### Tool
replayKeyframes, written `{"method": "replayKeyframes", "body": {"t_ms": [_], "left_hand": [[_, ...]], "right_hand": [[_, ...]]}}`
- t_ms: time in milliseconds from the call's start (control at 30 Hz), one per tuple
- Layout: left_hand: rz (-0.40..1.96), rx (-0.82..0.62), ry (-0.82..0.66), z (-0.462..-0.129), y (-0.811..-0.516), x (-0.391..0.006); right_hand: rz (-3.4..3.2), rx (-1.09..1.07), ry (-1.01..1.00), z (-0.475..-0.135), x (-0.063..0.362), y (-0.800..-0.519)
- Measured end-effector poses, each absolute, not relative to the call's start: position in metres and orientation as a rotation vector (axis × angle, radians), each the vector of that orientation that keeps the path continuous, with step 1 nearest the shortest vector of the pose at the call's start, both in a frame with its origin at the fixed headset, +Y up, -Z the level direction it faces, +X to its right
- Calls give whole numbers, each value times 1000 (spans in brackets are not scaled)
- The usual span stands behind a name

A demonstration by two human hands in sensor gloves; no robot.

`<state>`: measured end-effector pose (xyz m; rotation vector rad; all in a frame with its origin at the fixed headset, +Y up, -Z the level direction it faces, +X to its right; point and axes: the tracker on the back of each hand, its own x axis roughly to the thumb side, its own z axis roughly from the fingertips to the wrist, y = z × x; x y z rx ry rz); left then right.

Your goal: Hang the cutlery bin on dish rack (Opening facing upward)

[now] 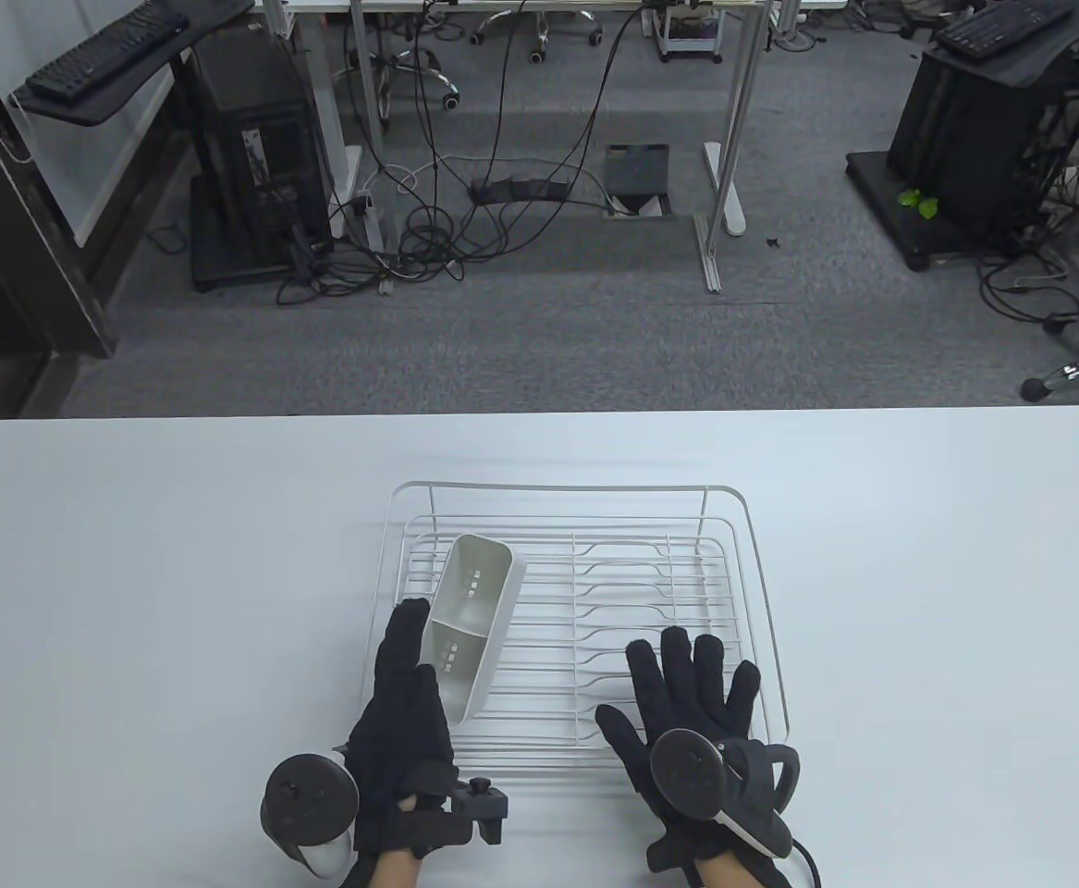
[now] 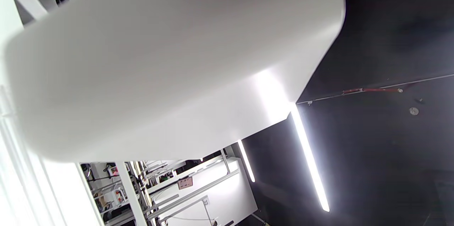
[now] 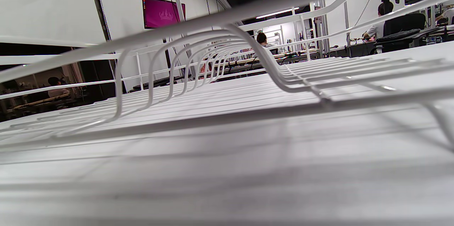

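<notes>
While left hand [image 1: 405, 717] grips cutlery bin [image 1: 472, 622], right hand [image 1: 692, 731] flat, wrist views hide hands.

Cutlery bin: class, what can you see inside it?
The cutlery bin shows a divider making two compartments and small slots in its floor; no cutlery is visible. The left hand hides its near left corner.

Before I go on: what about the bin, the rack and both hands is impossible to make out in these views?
- Cutlery bin hooks: table view, none visible; left wrist view shows only its blank wall.
- Left hand thumb and grip: table view, behind the bin.
- Right hand contact with dish rack: table view, palm hides it; right wrist view shows no fingers.
</notes>
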<state>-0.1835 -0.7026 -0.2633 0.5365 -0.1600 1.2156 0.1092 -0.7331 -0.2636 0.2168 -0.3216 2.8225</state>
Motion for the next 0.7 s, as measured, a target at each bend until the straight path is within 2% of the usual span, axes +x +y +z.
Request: {"method": "replayKeyframes", "body": {"t_ms": [267, 700], "left_hand": [[1188, 481, -205, -263, -709, -161], [1066, 506, -286, -259, -710, -143]], "right_hand": [[2805, 224, -331, -263, 110, -733], [2445, 362, -536, -243, 96, -712]]}}
